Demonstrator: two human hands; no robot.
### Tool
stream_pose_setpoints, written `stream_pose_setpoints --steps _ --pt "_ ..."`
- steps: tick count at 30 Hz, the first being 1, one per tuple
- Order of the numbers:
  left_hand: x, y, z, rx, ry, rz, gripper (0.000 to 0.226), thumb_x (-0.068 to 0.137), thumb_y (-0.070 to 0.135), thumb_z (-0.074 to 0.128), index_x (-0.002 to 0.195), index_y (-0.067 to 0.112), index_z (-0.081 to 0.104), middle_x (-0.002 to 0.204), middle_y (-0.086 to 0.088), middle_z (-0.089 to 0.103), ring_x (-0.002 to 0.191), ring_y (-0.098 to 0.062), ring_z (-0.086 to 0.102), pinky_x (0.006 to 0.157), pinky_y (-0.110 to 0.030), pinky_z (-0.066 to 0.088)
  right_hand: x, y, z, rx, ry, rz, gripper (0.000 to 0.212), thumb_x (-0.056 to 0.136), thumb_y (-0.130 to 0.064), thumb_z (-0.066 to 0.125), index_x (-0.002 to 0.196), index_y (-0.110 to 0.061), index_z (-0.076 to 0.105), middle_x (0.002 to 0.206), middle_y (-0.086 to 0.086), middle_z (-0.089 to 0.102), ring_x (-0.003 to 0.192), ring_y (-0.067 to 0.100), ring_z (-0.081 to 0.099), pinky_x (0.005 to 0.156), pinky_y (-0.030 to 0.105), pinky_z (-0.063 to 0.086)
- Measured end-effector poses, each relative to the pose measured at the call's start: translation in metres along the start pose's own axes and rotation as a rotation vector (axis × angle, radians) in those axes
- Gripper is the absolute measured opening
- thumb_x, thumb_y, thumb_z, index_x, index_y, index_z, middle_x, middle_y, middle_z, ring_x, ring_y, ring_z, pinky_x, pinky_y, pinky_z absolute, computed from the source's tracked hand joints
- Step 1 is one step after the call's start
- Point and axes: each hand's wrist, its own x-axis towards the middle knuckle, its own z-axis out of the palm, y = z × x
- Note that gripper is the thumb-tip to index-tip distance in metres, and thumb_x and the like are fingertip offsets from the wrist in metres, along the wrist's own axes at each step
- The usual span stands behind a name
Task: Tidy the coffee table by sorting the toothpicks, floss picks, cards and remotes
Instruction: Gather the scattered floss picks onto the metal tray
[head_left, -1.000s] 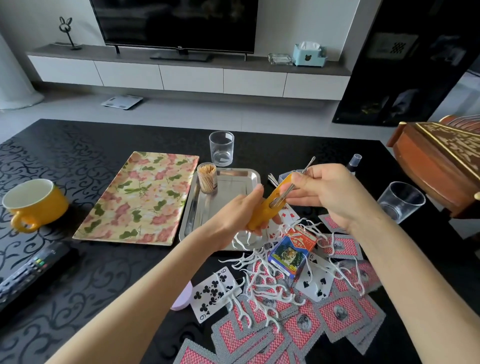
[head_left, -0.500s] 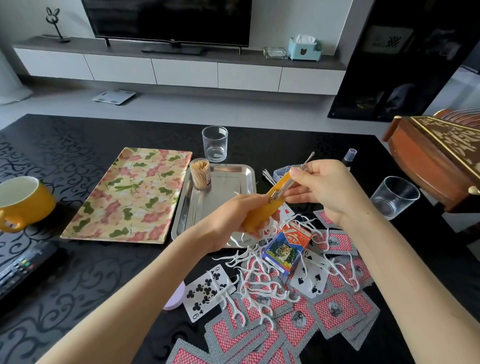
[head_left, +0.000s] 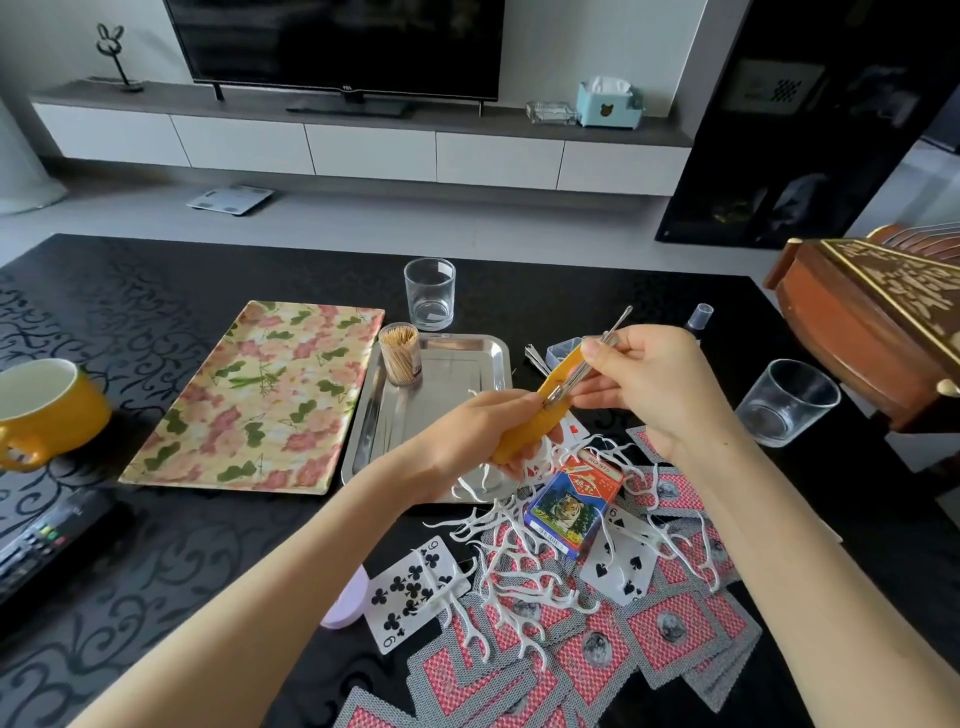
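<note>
My left hand (head_left: 475, 434) grips an orange case (head_left: 540, 415) above the steel tray (head_left: 488, 348). My right hand (head_left: 649, 379) pinches thin metal picks (head_left: 597, 353) that stick out of the case's top. A jar of toothpicks (head_left: 399, 355) stands on the tray's far left corner. White floss picks (head_left: 511, 558) lie scattered over playing cards (head_left: 670, 626), most of them face down. A blue and red card box (head_left: 574, 498) rests among them. A black remote (head_left: 39, 543) lies at the left edge.
A floral tray (head_left: 260, 395) lies left of the steel tray. A yellow mug (head_left: 47, 410) sits far left. Two clear glasses (head_left: 429, 292) (head_left: 787, 402) stand on the table. A wooden instrument (head_left: 878, 312) juts in from the right. A lilac lid (head_left: 348, 600) peeks out under my left arm.
My hands stay together on the orange case and metal picks, which have sunk slightly deeper into the case. The view has shifted a little.
</note>
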Motion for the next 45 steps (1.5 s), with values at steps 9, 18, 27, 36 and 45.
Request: stream_pose_setpoints --steps 9,18,27,36,45 --pt "0.004 -0.004 0.003 -0.108 0.016 -0.035 0.035 0.101 0.031 0.033 0.099 0.009 0.060 0.077 -0.004 0.055 0.066 -0.012 0.051 0.064 -0.023 0.047 0.001 -0.002 0.002 -0.063 -0.014 -0.026 0.015 0.091 -0.018 0.059 0.086 -0.006 0.065 0.077 0.012 0.071 0.066 0.020 0.071 0.071 0.040 0.060" --pt "0.005 0.000 0.005 0.031 0.075 -0.012 0.038 0.102 0.028 0.032 0.109 0.000 0.057 0.083 -0.010 0.050 0.065 -0.013 0.046 0.062 -0.025 0.042 0.001 0.002 0.010 -0.155 0.006 -0.087 0.018 0.090 -0.019 0.061 0.081 -0.004 0.064 0.072 0.011 0.069 0.061 0.017 0.070 0.066 0.037 0.060" --pt "0.001 -0.016 0.010 -0.101 0.067 -0.029 0.033 0.100 0.027 0.039 0.106 0.001 0.058 0.076 -0.004 0.053 0.064 -0.010 0.051 0.058 -0.017 0.047 -0.004 0.015 0.005 -0.141 -0.104 0.063 0.019 0.085 -0.027 0.068 0.086 -0.008 0.070 0.068 -0.004 0.063 0.059 0.004 0.054 0.052 0.018 0.038" --pt "0.002 -0.019 0.011 -0.016 0.124 -0.045 0.031 0.100 0.030 0.040 0.092 0.005 0.057 0.070 -0.004 0.054 0.057 -0.013 0.051 0.054 -0.023 0.046 -0.004 0.009 0.008 -0.123 -0.219 0.063 0.026 0.085 -0.031 0.067 0.077 -0.006 0.069 0.062 0.004 0.064 0.052 0.010 0.055 0.051 0.022 0.046" --pt "-0.006 -0.013 0.008 -0.139 0.053 0.018 0.033 0.101 0.024 0.038 0.104 -0.003 0.056 0.071 -0.001 0.057 0.060 -0.012 0.053 0.056 -0.021 0.047 0.005 -0.004 0.000 0.188 -0.166 0.131 0.029 0.095 -0.028 0.054 0.083 -0.008 0.071 0.057 0.003 0.052 0.047 0.009 0.041 0.041 0.020 0.032"
